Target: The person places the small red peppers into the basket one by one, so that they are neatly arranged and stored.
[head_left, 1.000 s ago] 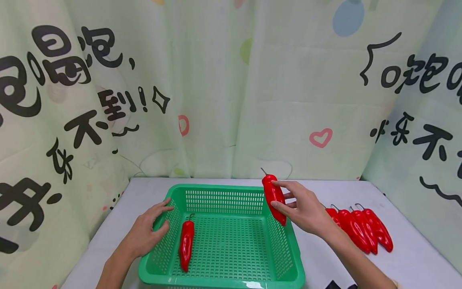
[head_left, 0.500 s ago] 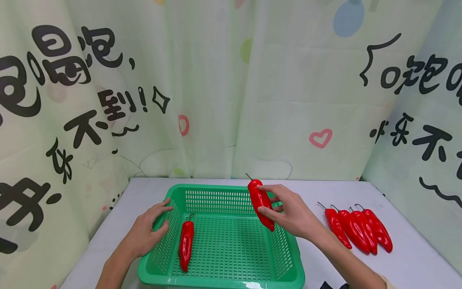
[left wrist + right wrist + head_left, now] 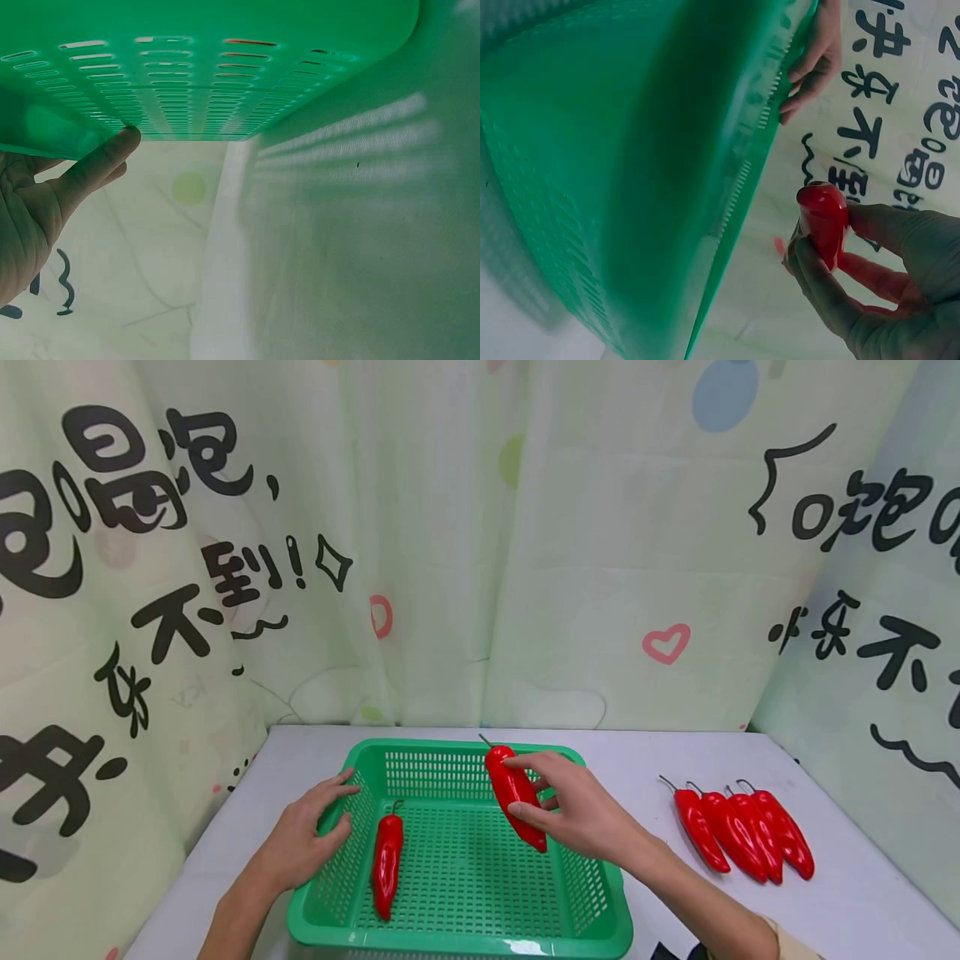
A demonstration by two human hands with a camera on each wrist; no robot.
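My right hand pinches a red chili pepper between thumb and fingers, above the right part of a green plastic basket. The pepper tilts, its stem pointing up and to the left. In the right wrist view its rounded red end shows between the fingertips. Another red chili pepper lies lengthwise on the basket floor near the left wall. My left hand rests at the basket's left rim with its fingers fairly straight and thumb apart. The left wrist view shows a finger against the slotted wall.
Several more red chili peppers lie side by side on the white table, right of the basket. A printed curtain encloses the table at the back and sides. A small black object shows at the lower edge.
My right hand has carried the chili pepper leftward and slightly down, further over the basket. The peppers on the table are less covered by the arm now. My left hand stays in place.
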